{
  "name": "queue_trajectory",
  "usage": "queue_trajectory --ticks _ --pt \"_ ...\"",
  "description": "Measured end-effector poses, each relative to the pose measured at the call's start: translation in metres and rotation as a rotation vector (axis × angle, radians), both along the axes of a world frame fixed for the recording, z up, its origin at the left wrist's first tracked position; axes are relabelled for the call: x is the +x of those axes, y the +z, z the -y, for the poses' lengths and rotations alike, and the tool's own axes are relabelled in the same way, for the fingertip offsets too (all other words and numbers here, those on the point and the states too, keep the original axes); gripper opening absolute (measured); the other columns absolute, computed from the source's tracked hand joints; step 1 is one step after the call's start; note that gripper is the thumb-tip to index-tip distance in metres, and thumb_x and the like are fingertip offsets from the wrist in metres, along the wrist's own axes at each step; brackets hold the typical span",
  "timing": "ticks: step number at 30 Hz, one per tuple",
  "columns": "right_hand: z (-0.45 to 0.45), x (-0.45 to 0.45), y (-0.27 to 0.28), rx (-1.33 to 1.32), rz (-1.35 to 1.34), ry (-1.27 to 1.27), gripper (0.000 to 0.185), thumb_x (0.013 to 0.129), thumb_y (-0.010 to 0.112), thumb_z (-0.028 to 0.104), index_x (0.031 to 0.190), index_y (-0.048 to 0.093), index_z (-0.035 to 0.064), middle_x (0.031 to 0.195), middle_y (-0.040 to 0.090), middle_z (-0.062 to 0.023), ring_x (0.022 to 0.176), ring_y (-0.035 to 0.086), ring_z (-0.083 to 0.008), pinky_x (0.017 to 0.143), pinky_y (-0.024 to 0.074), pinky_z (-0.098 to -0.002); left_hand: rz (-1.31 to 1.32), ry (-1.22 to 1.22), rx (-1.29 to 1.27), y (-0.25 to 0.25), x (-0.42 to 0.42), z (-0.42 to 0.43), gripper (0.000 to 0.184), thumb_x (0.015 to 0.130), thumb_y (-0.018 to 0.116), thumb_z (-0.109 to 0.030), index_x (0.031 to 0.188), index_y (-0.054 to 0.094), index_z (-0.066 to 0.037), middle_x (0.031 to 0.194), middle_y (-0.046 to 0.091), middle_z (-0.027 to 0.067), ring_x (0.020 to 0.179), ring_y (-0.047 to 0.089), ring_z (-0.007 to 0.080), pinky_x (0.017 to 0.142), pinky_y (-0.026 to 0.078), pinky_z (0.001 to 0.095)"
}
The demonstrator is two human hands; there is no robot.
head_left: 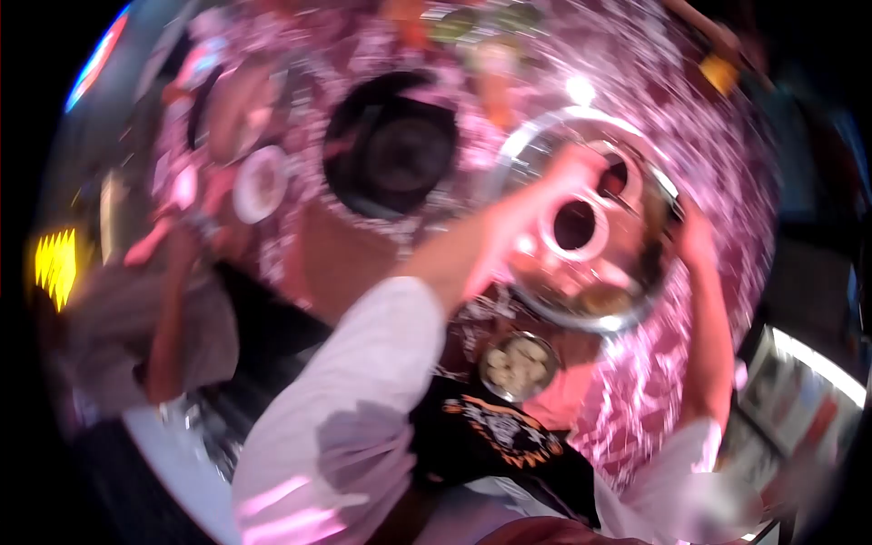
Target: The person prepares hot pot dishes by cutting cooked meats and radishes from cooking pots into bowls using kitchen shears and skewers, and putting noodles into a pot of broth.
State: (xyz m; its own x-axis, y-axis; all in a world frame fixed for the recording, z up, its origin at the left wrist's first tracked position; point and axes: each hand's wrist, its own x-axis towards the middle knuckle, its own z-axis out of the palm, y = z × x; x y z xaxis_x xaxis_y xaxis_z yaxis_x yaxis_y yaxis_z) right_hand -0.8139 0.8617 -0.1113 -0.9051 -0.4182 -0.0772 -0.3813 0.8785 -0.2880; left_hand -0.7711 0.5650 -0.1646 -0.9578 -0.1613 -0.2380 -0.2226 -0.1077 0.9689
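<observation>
A large shiny metal bowl [610,323] stands on the patterned table. Inside it is a round white-rimmed cup [575,225] with a dark opening. My left hand [574,171] reaches over the bowl, its fingers closed at the edge of a second small cup [616,176] with dark contents. At the bowl's right rim, my right hand [693,234] is curled against the metal. Motion blur hides the finer detail of the fingers and the bowl's contents.
Near my body sits a small metal bowl of pale pieces [518,366]. A black round pan [391,150] and a white dish [262,184] are on the left, beside another person's arm [171,318]. Blurred green items [463,23] lie at the far side.
</observation>
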Motion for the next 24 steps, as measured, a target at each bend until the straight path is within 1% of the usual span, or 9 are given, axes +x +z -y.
queue_trajectory --ticks 1,2,3,5,9,12,18,21,24 --pt "-0.005 -0.004 -0.009 -0.029 0.01 0.02 0.061 0.078 0.072 0.01 0.136 0.054 0.0079 0.118 0.066 -0.0244 0.105 0.066 -0.0416 0.088 0.053 -0.0476 0.04 -0.001 -0.109 0.008 0.002 0.004 0.013 0.081 0.067 -0.008 0.088 0.078 -0.007 0.082 0.074 0.0128 0.079 0.071 0.0217 0.075 0.055 0.038" --pt "0.004 -0.002 0.002 -0.066 0.158 -0.076 0.06 0.078 0.071 0.008 0.135 0.055 0.0074 0.113 0.067 -0.0245 0.103 0.066 -0.0415 0.088 0.0532 -0.0472 -0.032 0.017 -0.159 -0.024 -0.007 0.001 0.014 0.08 0.068 -0.009 0.088 0.079 -0.01 0.086 0.075 0.0125 0.086 0.071 0.0239 0.079 0.054 0.0389" --pt "0.002 -0.003 0.003 -0.046 0.081 -0.029 0.057 0.077 0.069 0.005 0.133 0.058 0.0073 0.108 0.069 -0.0228 0.099 0.068 -0.0409 0.088 0.0535 -0.0474 -0.003 0.028 -0.29 -0.008 -0.006 0.002 0.014 0.079 0.068 -0.009 0.087 0.079 -0.012 0.088 0.075 0.0114 0.089 0.071 0.0263 0.081 0.054 0.0388" --pt "-0.008 -0.001 0.001 -0.046 -0.006 0.06 0.064 0.076 0.069 0.005 0.138 0.052 0.0091 0.121 0.063 -0.0221 0.11 0.063 -0.0412 0.096 0.0505 -0.0466 -0.103 0.051 -0.411 -0.019 -0.012 0.003 0.014 0.081 0.064 -0.01 0.086 0.078 -0.012 0.088 0.074 0.012 0.086 0.071 0.03 0.079 0.055 0.0407" --pt "0.0 0.008 0.02 -0.043 -0.012 0.061 0.069 0.077 0.07 0.005 0.141 0.046 0.0095 0.136 0.055 -0.0212 0.122 0.054 -0.0422 0.104 0.0456 -0.0451 -0.135 0.018 -0.394 -0.011 -0.009 0.006 0.016 0.084 0.062 -0.015 0.087 0.077 -0.012 0.089 0.074 0.0122 0.084 0.071 0.0308 0.078 0.056 0.0424" --pt "0.019 0.004 0.017 -0.015 -0.019 0.085 0.067 0.077 0.069 0.005 0.14 0.046 0.0084 0.134 0.056 -0.0205 0.122 0.055 -0.0419 0.104 0.045 -0.045 -0.124 0.016 -0.387 -0.007 -0.008 0.001 0.015 0.085 0.064 -0.017 0.089 0.078 -0.011 0.089 0.074 0.0127 0.084 0.071 0.0309 0.078 0.055 0.0421" --pt "0.011 0.005 0.013 0.013 0.09 0.046 0.059 0.083 0.056 -0.003 0.14 0.05 0.0051 0.125 0.064 -0.025 0.115 0.063 -0.0397 0.097 0.05 -0.0439 -0.058 0.014 -0.338 0.005 -0.008 0.006 0.016 0.088 0.063 -0.017 0.095 0.077 -0.011 0.095 0.074 0.0132 0.09 0.07 0.0307 0.083 0.054 0.0413" --pt "-0.003 0.021 0.018 0.018 0.063 0.037 0.062 0.081 0.06 -0.001 0.141 0.048 0.006 0.127 0.063 -0.0228 0.118 0.061 -0.0398 0.1 0.0479 -0.0441 -0.04 -0.005 -0.259 0.023 -0.001 0.01 0.016 0.089 0.065 -0.019 0.095 0.078 -0.012 0.095 0.074 0.0129 0.09 0.07 0.0293 0.083 0.054 0.041" --pt "0.009 0.041 0.035 0.014 0.062 0.009 0.07 0.076 0.069 0.009 0.142 0.045 0.0087 0.13 0.061 -0.0176 0.123 0.055 -0.0395 0.105 0.0433 -0.0445 -0.058 -0.029 -0.249 0.025 -0.003 -0.001 0.016 0.09 0.064 -0.019 0.096 0.077 -0.013 0.094 0.074 0.0115 0.087 0.07 0.0276 0.081 0.054 0.0401"
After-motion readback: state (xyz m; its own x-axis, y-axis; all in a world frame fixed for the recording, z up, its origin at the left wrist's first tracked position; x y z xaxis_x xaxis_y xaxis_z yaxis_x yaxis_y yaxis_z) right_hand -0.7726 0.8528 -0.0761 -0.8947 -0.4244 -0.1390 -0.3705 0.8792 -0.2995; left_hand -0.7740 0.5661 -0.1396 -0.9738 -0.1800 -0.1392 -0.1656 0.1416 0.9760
